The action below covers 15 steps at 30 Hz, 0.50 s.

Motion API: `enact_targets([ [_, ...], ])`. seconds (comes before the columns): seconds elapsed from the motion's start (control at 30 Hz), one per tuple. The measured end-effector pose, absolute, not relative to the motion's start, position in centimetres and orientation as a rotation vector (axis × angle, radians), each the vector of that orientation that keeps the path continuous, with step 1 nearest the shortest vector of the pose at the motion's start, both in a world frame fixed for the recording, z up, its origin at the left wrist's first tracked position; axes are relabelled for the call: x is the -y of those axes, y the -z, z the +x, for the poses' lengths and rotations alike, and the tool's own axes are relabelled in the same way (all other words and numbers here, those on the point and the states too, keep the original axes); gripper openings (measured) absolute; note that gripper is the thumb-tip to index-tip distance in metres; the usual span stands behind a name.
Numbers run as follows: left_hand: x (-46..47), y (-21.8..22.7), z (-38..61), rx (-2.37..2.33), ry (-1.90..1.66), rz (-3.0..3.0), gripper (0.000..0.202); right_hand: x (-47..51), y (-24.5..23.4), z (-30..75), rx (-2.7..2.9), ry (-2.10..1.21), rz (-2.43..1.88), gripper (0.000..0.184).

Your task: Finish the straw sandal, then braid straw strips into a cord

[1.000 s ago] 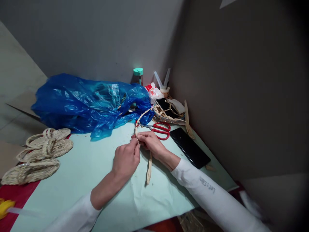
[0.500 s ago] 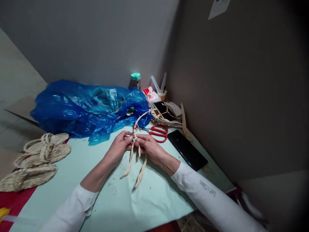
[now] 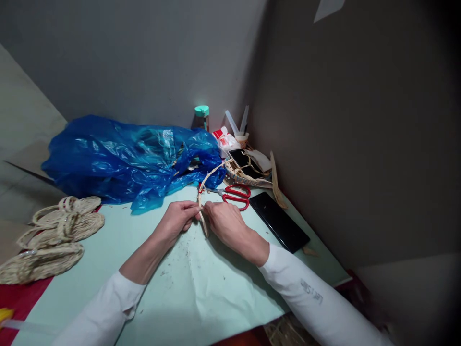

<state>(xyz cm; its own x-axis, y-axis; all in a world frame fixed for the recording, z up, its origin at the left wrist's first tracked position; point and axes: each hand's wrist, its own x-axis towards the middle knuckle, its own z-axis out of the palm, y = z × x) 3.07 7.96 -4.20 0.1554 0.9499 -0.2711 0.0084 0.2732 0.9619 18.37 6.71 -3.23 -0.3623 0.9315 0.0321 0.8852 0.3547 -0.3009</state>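
My left hand (image 3: pixel 177 219) and my right hand (image 3: pixel 225 222) meet at the middle of the pale green sheet (image 3: pixel 187 283), both pinched on a straw braid (image 3: pixel 206 180). The braid runs up from my fingers in a curve toward the woven piece (image 3: pixel 245 177) at the back corner. A short loose straw end (image 3: pixel 204 227) hangs down between my two hands. Red-handled scissors (image 3: pixel 235 195) lie just beyond my right hand.
A crumpled blue plastic bag (image 3: pixel 126 156) fills the back left. Woven straw sandals (image 3: pixel 54 235) lie stacked at the left edge. A black phone (image 3: pixel 279 221) lies right of the scissors; another phone (image 3: pixel 242 157), a green-capped bottle (image 3: pixel 202 116) and packets sit by the walls.
The long straw strands that hung down over the sheet are now drawn up into my hands, leaving one short end. My right hand has closed over the strands; both hands stay at the braid.
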Motion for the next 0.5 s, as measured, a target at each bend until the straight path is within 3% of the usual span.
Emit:
enact_targets([
  [0.3, -7.1, 5.3, 3.2, -1.231, -0.993, 0.962, 0.025, -4.3, 3.6, 16.4, 2.643, -0.031, -1.569, 0.026],
  [0.5, -7.0, 5.1, 2.6, -1.124, -1.028, 0.896, 0.022, -4.8, 2.8, 17.5, 2.546, -0.228, -1.495, 0.035],
])
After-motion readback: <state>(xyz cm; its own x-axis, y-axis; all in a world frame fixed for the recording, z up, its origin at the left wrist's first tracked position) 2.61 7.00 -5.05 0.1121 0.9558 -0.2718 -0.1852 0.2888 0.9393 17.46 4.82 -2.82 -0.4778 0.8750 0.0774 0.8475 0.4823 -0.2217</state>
